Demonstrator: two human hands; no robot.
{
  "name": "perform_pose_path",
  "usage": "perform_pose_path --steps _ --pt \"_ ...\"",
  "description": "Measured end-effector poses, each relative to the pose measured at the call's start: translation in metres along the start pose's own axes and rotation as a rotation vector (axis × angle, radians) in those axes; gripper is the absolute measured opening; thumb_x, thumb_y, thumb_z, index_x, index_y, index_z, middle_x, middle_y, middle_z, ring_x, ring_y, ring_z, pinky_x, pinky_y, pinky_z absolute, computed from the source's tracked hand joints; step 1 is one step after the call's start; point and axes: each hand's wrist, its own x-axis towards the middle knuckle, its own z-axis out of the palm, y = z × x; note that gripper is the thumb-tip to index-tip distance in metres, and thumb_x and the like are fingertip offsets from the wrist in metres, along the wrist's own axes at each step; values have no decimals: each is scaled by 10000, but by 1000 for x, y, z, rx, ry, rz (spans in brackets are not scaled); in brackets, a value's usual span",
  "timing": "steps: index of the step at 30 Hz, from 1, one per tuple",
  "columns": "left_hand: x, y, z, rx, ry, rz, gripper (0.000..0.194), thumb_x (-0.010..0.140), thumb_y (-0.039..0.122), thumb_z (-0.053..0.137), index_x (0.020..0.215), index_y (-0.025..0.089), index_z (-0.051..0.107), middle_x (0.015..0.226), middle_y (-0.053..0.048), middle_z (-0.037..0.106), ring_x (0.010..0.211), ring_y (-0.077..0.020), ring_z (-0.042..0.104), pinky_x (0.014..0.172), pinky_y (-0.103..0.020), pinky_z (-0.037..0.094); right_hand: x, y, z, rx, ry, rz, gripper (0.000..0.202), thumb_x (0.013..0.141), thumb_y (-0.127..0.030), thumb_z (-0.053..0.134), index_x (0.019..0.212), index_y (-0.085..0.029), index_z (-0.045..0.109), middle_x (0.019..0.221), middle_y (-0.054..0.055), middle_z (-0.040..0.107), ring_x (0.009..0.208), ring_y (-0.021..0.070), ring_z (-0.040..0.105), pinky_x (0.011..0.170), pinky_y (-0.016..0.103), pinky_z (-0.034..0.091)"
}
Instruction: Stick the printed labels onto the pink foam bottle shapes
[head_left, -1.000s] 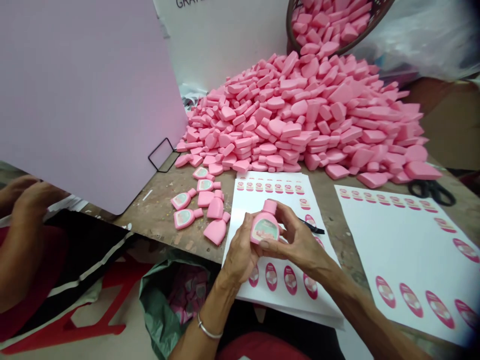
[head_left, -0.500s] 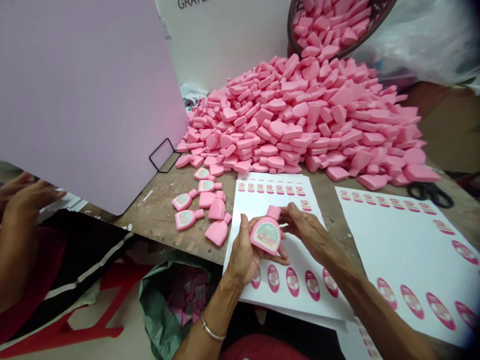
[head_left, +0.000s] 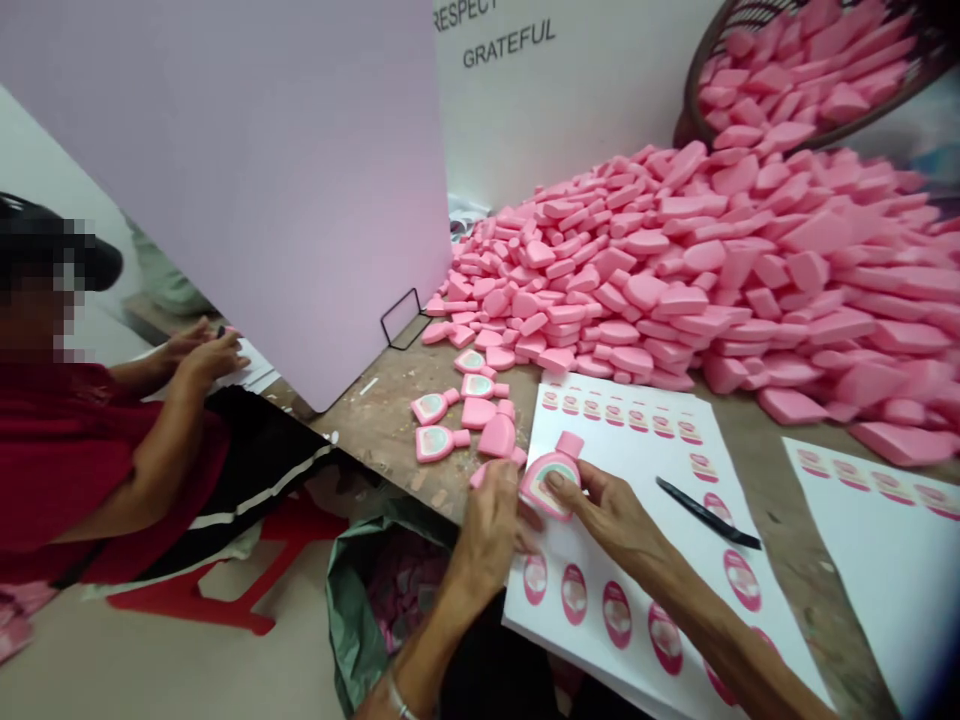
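My right hand (head_left: pixel 600 500) grips a pink bottle (head_left: pixel 555 478), its thumb over the pale green label and the neck pointing up. Close on its left is my left hand (head_left: pixel 491 530), fingers bent and slightly blurred, over an unlabelled pink bottle (head_left: pixel 517 456). Whether it touches that bottle I cannot tell. Several labelled bottles (head_left: pixel 442 443) lie just beyond, beside a bare one (head_left: pixel 497 430). Beneath my hands is a sticker sheet (head_left: pixel 600 540) with pink oval labels along its edges. A slim black tool (head_left: pixel 709 515) rests on that sheet.
A large heap of pink bottles (head_left: pixel 637 270) spreads from a tipped brown basket (head_left: pixel 694 100). Another sticker sheet (head_left: pixel 862 560) lies right. A pink-grey panel (head_left: pixel 300 200) stands left; beyond it sits a co-worker (head_left: pixel 112 450). A green bag (head_left: pixel 349 600) hangs open below the table edge.
The view has swung left. The labelled bottle has passed from my left hand into my right, and my left hand has moved to the loose bottles. The black tool now shows on the sheet.
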Motion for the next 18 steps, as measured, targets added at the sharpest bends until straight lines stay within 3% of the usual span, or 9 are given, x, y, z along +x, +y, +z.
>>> perform_pose_path --steps 2,3,4,6,8,12,18 --pt "13 -2 -40 275 215 145 426 931 496 298 1040 198 582 663 -24 646 517 -159 578 544 -298 480 15 4 12 -210 100 -111 464 865 -570 414 908 -150 606 876 102 629 806 240 574 748 417 482" --pt "24 -3 -61 418 367 247 403 929 476 312 987 194 595 719 -47 661 611 -185 607 641 -344 500 21 7 19 -306 159 -187 486 841 -568 457 1030 -141 594 999 140 621 915 281 569 812 463 467" --pt "38 -4 -80 453 433 286 386 924 465 324 958 193 596 818 -83 672 744 -227 625 745 -404 492 26 10 26 -384 204 -264 589 798 -566 522 1193 -130 529 1148 177 577 1043 323 534 876 501 441" --pt "72 -8 -113 466 456 361 353 928 415 314 1009 210 589 1072 -126 640 1041 -273 576 938 -461 418 33 16 39 -502 210 -377 963 680 -560 652 1438 -118 255 1401 220 388 1266 379 380 976 539 383" --pt "111 -13 -135 474 336 452 323 917 372 331 997 229 608 1162 -131 613 1150 -272 525 1009 -454 379 37 21 49 -606 145 -426 1201 583 -563 720 1496 -140 65 1512 214 209 1366 403 228 1035 554 330" --pt "182 -18 -143 469 123 528 360 921 333 308 978 202 639 1183 -129 627 1141 -251 553 1020 -424 399 56 29 48 -737 95 -392 1321 472 -598 758 1505 -178 49 1547 222 45 1379 469 138 1033 600 302" --pt "264 -6 -118 497 -156 622 350 936 345 374 1072 137 621 1186 -119 643 1127 -230 581 1009 -433 419 92 36 33 -789 31 -410 1298 499 -669 717 1505 -162 72 1542 237 51 1381 467 129 1021 580 325"
